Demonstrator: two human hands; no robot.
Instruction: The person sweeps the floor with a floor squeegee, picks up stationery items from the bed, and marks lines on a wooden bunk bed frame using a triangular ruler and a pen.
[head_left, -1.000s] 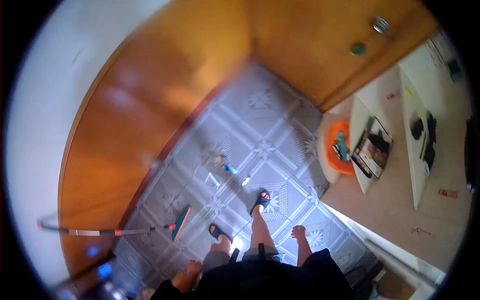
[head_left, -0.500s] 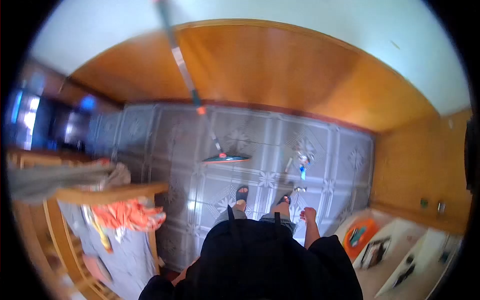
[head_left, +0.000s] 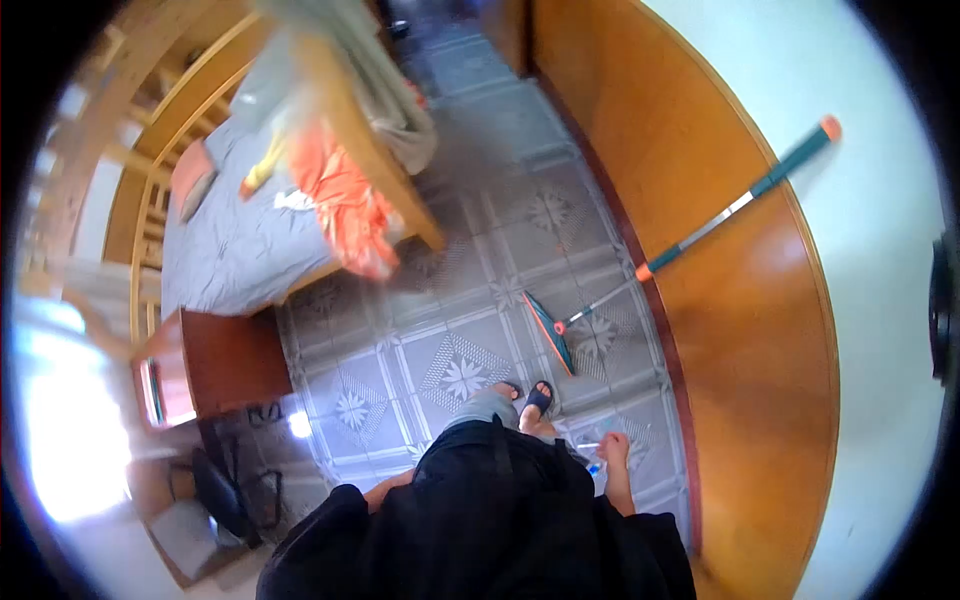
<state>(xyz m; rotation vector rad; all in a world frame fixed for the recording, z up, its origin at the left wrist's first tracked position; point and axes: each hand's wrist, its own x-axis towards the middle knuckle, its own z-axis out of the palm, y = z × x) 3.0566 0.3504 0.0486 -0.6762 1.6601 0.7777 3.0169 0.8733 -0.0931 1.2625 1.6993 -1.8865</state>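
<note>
Left hand [head_left: 386, 488], right hand [head_left: 613, 450]: state unclear; open floor [head_left: 462, 335] between bed edge [head_left: 378, 165], floor tool [head_left: 663, 259].

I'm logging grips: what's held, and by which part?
Right hand: apparently nothing. Left hand: partly hidden, can't tell. Neither hand holds the long pole.

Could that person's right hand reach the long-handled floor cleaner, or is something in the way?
Nothing visible blocks it: tiled floor shows between the right hand and the floor cleaner. A slippered foot stands near its head, off to the side.
</note>
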